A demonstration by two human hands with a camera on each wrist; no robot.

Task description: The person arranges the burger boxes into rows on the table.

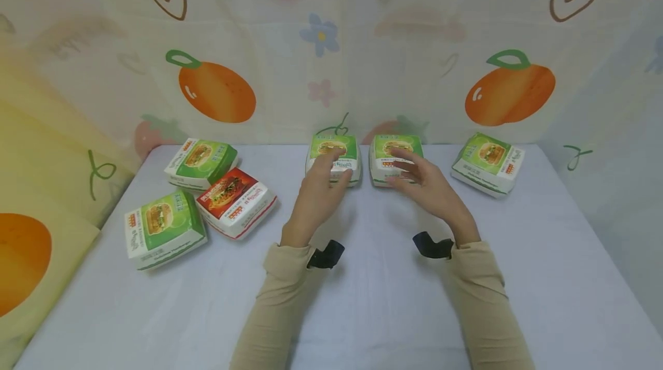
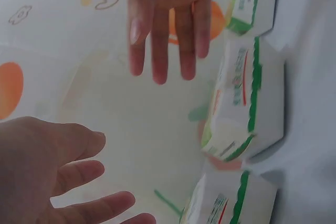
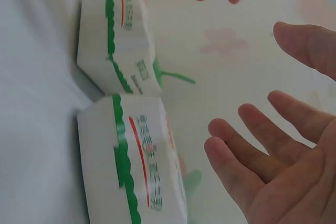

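Note:
Two green-and-white burger boxes stand side by side at the back middle of the table, the left one (image 1: pixel 347 166) and the right one (image 1: pixel 383 171). My left hand (image 1: pixel 317 194) hovers in front of and above the left box, fingers spread and loosely bent. Over the right box my right hand (image 1: pixel 432 189) is held the same way. Both wrist views show gaps between the hands and the boxes. In the left wrist view, my left hand (image 2: pixel 58 177) is at lower left and my right hand (image 2: pixel 176 19) at the top. Neither hand holds anything.
Another green burger box (image 1: pixel 489 163) sits angled at the back right. On the left are two more green boxes, one farther back (image 1: pixel 202 163) and one nearer (image 1: pixel 166 229), with a red-and-white burger box (image 1: pixel 235 203) beside them. A patterned cloth (image 1: pixel 357 88) hangs behind the table.

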